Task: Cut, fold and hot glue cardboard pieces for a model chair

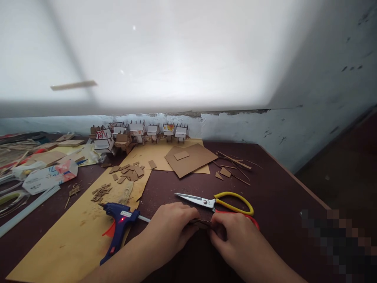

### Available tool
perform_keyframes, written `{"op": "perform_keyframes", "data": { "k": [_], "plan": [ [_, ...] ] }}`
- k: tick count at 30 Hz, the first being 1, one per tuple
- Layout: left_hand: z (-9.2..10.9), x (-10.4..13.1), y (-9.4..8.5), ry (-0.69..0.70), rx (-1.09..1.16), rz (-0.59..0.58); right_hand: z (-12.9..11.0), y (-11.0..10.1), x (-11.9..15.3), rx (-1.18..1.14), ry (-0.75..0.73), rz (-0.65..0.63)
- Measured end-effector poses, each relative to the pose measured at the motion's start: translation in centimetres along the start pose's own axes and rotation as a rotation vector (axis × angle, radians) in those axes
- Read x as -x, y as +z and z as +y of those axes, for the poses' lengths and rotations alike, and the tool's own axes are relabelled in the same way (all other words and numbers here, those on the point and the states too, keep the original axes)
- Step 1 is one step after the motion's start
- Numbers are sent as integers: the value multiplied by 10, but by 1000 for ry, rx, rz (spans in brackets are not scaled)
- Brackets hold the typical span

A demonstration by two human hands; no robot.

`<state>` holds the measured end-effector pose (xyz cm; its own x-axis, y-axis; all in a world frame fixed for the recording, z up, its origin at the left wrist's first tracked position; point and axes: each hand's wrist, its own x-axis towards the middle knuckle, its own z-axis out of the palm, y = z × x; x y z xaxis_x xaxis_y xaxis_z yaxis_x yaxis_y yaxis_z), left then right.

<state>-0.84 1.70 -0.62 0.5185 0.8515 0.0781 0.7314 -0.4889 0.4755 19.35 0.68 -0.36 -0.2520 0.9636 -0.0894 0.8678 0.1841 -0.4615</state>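
Between my two hands is a small thin piece of cardboard (203, 222), seen nearly edge-on. My left hand (176, 226) pinches its left end, and my right hand (234, 232) pinches the right end. Just beyond my hands lie scissors (206, 201) with one yellow and one red handle, the red one partly hidden behind my right hand. To the left of my left hand, a blue glue gun (119, 224) with a lit red light rests on brown paper (59, 239), a glue stick coming out of its back.
Small cardboard pieces (129, 172) lie in piles on the paper. Behind them stand several miniature chairs (137, 131) by the wall. A larger cardboard sheet (191, 161) and thin strips (235, 161) are farther back. Tape rolls (11, 200) and scraps crowd the left side.
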Motion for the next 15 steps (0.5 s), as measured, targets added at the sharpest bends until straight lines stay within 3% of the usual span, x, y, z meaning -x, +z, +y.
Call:
{"op": "perform_keyframes", "data": {
  "k": [5,11,15],
  "plan": [
    [-2,0,2,47,-30,10,0,0,0,-147,80,-38],
    [-3,1,3,64,-65,14,-1,1,2,-16,19,10],
    [-2,1,3,67,-52,10,-5,-3,1,-56,33,3]
  ]
}}
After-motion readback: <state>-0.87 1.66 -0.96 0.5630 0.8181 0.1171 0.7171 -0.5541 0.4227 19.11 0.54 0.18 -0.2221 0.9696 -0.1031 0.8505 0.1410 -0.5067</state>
